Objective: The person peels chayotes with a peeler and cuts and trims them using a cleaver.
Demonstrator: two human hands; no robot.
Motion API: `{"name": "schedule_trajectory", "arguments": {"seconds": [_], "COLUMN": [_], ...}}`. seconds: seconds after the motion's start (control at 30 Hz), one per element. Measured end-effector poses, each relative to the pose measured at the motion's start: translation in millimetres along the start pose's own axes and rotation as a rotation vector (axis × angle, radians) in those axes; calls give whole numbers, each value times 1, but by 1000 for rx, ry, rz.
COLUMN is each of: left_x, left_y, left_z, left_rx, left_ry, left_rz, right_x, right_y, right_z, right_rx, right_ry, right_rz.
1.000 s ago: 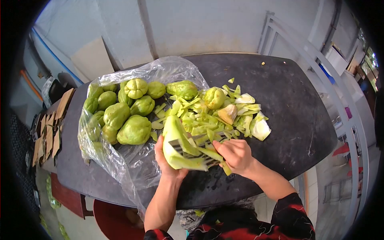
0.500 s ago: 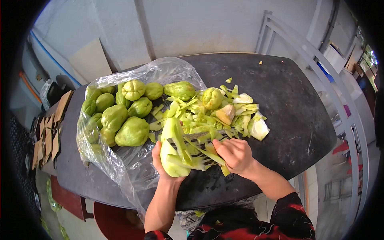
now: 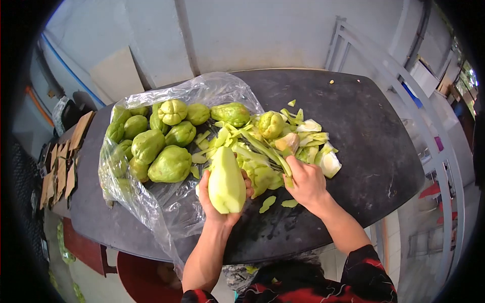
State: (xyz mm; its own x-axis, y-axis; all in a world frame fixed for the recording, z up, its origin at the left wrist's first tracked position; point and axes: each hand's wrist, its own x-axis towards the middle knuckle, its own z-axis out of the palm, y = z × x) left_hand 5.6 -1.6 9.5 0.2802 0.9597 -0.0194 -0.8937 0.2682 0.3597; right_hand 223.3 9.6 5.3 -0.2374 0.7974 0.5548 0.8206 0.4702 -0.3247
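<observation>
My left hand (image 3: 220, 218) is closed around a peeled pale green chayote (image 3: 226, 182), held upright with its narrow end away from me. To its right, my right hand (image 3: 306, 183) grips a knife (image 3: 277, 162) whose blade points up and left over the peel pile; green strips partly cover the blade. Beneath and beyond the knife lies a heap of chayote peels (image 3: 260, 177). A few loose peel pieces (image 3: 268, 204) rest on the table near my right hand. One chayote (image 3: 271, 124) sits on top of the heap.
Several unpeeled chayotes (image 3: 169, 165) lie on a clear plastic bag (image 3: 166, 222) at left. White cut pieces (image 3: 330, 164) and a brownish piece (image 3: 288, 143) border the heap on the dark table (image 3: 374, 151). A metal railing (image 3: 429, 113) stands at right, cardboard (image 3: 63, 166) at far left.
The knife has moved off the chayote, up and right over the heap. Peel strips that hung across the chayote are gone from it, and loose pieces now lie on the table.
</observation>
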Motion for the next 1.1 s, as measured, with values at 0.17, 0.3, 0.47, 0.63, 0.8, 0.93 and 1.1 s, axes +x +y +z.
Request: {"name": "schedule_trajectory", "arguments": {"seconds": [0.17, 0.3, 0.47, 0.63, 0.8, 0.93, 1.1], "left_x": [6, 10, 9, 9, 15, 14, 16], "left_y": [2, 0, -1, 0, -2, 1, 4], "left_z": [-3, -8, -5, -2, -8, -12, -20], "left_rx": [-40, -49, 7, 57, 47, 128, 86], "left_ry": [107, 198, 294, 320, 354, 345, 303], "left_rz": [31, 99, 119, 94, 123, 131, 131], "right_x": [-1, 2, 12, 11, 16, 19, 14], "right_y": [-1, -5, 1, 8, 9, 24, 51], "right_z": [-5, -14, -34, -39, -45, -50, -48], "right_rx": [41, 262, 865, 1281, 1267, 1319, 1783], "right_ry": [-64, 30, -129, -224, -91, -5, -111], "right_rz": [114, 166, 647, 744, 698, 828, 911]}}
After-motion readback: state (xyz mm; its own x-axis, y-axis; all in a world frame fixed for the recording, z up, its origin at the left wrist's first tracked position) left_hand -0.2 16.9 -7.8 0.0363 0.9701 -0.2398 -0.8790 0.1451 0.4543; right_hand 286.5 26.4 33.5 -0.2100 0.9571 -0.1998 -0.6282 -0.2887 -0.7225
